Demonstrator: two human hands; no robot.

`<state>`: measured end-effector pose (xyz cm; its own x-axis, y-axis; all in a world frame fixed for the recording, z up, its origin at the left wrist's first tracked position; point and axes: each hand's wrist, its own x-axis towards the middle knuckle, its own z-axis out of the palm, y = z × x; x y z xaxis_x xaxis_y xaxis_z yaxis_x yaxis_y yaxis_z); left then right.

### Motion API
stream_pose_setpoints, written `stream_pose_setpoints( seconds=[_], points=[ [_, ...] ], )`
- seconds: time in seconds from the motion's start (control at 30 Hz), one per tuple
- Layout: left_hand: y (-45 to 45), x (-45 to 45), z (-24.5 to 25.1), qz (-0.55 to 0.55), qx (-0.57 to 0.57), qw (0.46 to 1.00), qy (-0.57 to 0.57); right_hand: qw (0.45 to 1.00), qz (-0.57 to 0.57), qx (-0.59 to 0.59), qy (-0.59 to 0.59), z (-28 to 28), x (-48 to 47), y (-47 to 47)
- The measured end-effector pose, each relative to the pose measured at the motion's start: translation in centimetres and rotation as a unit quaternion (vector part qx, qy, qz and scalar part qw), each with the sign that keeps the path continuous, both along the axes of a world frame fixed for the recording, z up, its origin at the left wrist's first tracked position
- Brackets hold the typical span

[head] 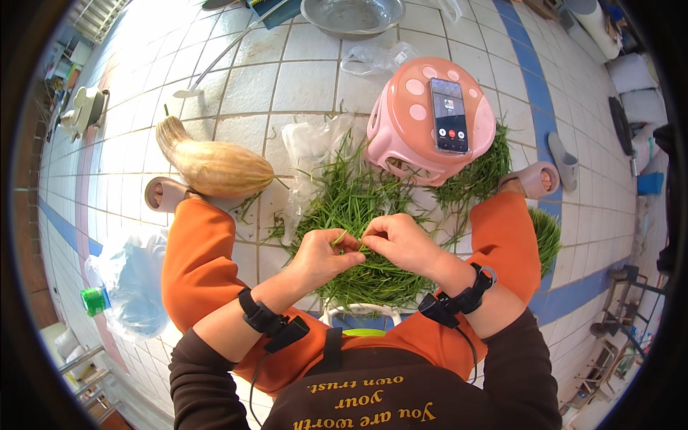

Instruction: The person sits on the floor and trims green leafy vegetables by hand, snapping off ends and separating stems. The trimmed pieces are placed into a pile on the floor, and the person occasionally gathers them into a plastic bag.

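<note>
My left hand [329,256] and my right hand [400,241] meet over a heap of long green leaves [349,199], which look like grass or chives. Between the fingertips of my left hand is a thin green blade [338,238]. The thumb and forefinger of my right hand pinch close to it, their tips nearly touching the left fingers; a bit of green shows there. The heap lies on the tiled floor between my feet, partly hidden by my hands. A second pile of the leaves [478,172] spreads beside a pink plastic stool [414,123] with a smartphone [449,115] on top.
A large tan squash [220,166] lies by my left foot. Clear plastic bags [306,145] touch the heap. A metal basin [355,16] stands farther off. A bundle of green leaves [544,236] is beyond my right leg, and a filled plastic bag [134,285] beyond my left.
</note>
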<state>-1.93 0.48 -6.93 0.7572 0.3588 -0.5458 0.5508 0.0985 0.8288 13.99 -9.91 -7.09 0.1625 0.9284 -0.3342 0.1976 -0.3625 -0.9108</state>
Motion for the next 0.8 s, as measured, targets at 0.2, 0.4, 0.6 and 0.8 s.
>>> stream_pose_setpoints(
  seconds=[0.2,0.4,0.6,0.8],
  points=[
    [0.7,0.7,-1.3,0.057,-0.176,0.982,-0.019,0.991,-0.058,-0.050,0.108,-0.5,0.1,1.0],
    [1.0,0.6,-1.0,0.101,-0.270,0.957,-0.030,0.966,-0.144,-0.066,0.205,-1.1,-0.5,0.8],
    [0.3,0.2,-1.7,0.055,-0.101,0.993,-0.024,0.972,-0.125,-0.027,0.197,-2.3,-1.5,-0.3],
    [-0.1,-0.1,-1.3,-0.017,0.213,0.972,-0.092,0.988,-0.088,-0.076,0.103,-2.8,-2.1,-0.4]
  ],
)
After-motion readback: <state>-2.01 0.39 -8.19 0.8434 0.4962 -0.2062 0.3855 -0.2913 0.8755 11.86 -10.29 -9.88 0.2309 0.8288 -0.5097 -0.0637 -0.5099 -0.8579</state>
